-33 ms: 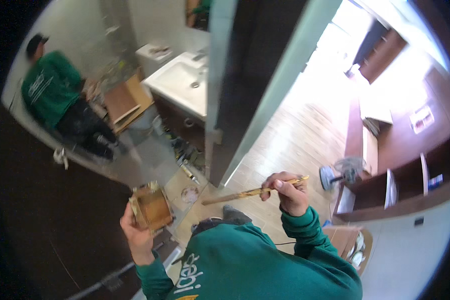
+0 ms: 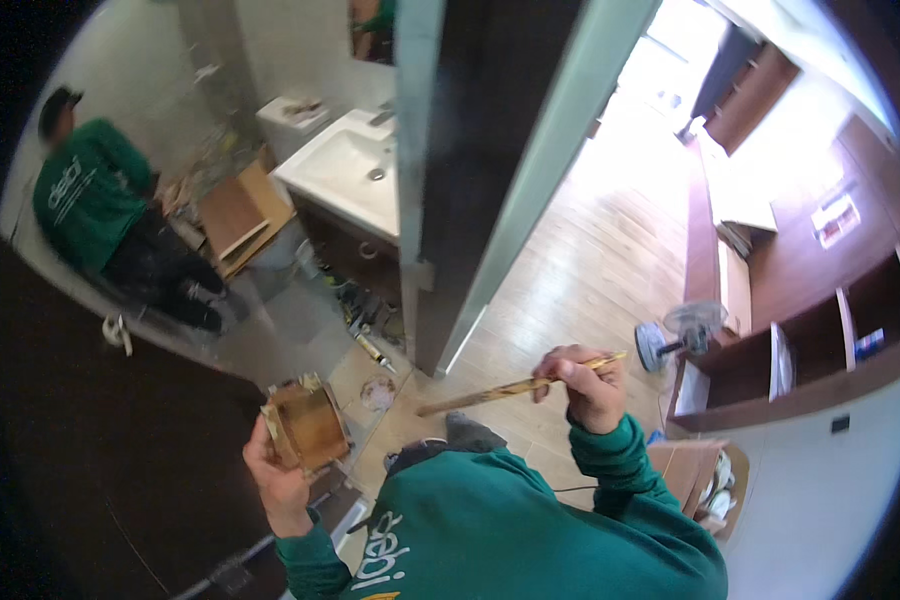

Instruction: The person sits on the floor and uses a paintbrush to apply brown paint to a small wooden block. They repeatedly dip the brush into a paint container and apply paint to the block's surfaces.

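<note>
In my left hand (image 2: 282, 485) is a small square open container (image 2: 311, 425), its inside amber-brown and its rim rough and crusted. My fingers wrap its near left side. My right hand (image 2: 594, 388) is closed around a long thin stick (image 2: 515, 389), streaked yellow and brown. The stick's darker end points left toward the container, and its pale yellow tip sticks out right of my fingers. Stick and container are apart, with a gap over the floor between them. Whether the stick's left end carries bristles is too blurred to tell.
A co-worker (image 2: 110, 210) in green stands in the bathroom at left, near brown boards (image 2: 238, 218). A white sink (image 2: 345, 170), tools and a tube (image 2: 373, 350) lie ahead. A dark door (image 2: 100, 430), a door frame (image 2: 510, 190), a fan (image 2: 675, 337) and shelves (image 2: 810, 350) surround me.
The view has shifted slightly, with the sink and door frame now a little farther left. The stick and my right hand appear slightly farther right. Both holds are unchanged.
</note>
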`<state>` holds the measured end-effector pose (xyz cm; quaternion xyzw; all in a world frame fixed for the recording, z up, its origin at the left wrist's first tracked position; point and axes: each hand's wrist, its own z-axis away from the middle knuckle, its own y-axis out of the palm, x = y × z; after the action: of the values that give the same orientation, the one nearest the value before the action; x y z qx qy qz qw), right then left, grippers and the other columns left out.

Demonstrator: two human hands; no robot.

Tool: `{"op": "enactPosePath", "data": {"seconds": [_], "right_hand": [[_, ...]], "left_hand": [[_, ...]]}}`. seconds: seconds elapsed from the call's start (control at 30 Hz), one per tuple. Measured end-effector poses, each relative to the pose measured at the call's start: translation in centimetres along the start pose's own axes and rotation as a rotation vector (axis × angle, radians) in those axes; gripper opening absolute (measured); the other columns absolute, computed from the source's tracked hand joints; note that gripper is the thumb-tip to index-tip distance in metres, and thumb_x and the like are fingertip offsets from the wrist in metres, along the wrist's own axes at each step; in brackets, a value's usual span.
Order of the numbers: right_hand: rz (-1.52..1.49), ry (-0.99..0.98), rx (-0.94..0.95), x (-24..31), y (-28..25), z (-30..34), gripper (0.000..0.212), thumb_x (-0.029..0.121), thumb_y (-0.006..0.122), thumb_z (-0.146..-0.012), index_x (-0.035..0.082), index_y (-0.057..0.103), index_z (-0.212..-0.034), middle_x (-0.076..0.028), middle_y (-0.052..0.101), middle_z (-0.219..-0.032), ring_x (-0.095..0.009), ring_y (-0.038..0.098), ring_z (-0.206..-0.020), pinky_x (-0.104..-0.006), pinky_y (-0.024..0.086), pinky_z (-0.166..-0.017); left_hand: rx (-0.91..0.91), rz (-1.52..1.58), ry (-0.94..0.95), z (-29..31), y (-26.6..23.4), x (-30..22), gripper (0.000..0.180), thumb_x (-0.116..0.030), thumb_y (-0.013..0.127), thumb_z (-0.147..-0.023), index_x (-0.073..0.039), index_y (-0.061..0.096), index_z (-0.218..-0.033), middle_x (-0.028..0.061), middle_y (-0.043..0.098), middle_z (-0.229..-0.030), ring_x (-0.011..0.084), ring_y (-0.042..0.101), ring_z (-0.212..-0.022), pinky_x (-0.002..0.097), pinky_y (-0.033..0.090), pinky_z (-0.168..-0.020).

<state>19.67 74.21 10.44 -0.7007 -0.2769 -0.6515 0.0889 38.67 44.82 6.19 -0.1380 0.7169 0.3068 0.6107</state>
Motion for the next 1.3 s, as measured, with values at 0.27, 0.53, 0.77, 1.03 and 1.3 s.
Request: {"op": "enactPosePath", "data": {"seconds": [0.27,0.53,0.77,1.03,1.3], "right_hand": [[0.652,-0.258,-0.412,3.3,-10.9,4.0,0.032,0.021,0.053,-0.097,-0.007,0.068,-0.094,-0.015,0.065,-0.102,-0.02,0.063,-0.079,-0.031,0.052,-0.073],[0.261,0.017,-0.39,0.6,-24.7,1.8,0.028,0.02,0.053,-0.098,-0.002,0.066,-0.109,-0.007,0.07,-0.082,-0.009,0.055,-0.059,-0.0211,0.042,-0.052],[-0.287,-0.038,-0.218,4.4,-37.3,-0.2,0.038,0.016,0.056,-0.095,-0.002,0.058,-0.127,-0.011,0.066,-0.076,-0.011,0.052,-0.053,-0.0223,0.041,-0.049],[-0.124,-0.301,-0.234,8.2,-48.6,1.1,0.09,0.005,0.074,-0.07,-0.002,0.029,-0.148,-0.017,0.063,-0.108,-0.019,0.061,-0.078,-0.0259,0.051,-0.061],[-0.135,-0.37,-0.355,9.4,-57.8,-2.7,0.098,0.008,0.086,-0.063,-0.005,0.033,-0.144,-0.02,0.051,-0.135,-0.028,0.055,-0.12,-0.0388,0.046,-0.101]], "left_hand": [[0.506,0.032,-0.243,-1.8,8.4,2.4,0.075,0.004,0.071,-0.061,0.007,0.049,-0.132,0.0097,0.063,-0.119,0.0177,0.06,-0.109,0.0331,0.046,-0.098],[0.815,0.09,-0.309,-4.7,29.6,9.1,0.084,0.007,0.069,-0.065,0.008,0.037,-0.142,0.0104,0.055,-0.131,0.0177,0.054,-0.117,0.0325,0.042,-0.102],[1.044,0.179,-0.183,-5.5,51.1,12.8,0.079,0.007,0.075,-0.072,0.006,0.038,-0.142,0.0103,0.054,-0.132,0.0168,0.052,-0.12,0.0341,0.042,-0.104],[1.241,0.241,-0.27,-4.9,67.0,14.8,0.081,0.008,0.078,-0.07,0.007,0.039,-0.141,0.0094,0.055,-0.129,0.016,0.051,-0.12,0.0313,0.039,-0.106],[1.36,0.2,-0.011,-9.1,78.5,19.8,0.083,-0.002,0.081,-0.068,0.007,0.042,-0.139,0.0057,0.055,-0.123,0.0131,0.05,-0.11,0.0287,0.041,-0.095]]}}
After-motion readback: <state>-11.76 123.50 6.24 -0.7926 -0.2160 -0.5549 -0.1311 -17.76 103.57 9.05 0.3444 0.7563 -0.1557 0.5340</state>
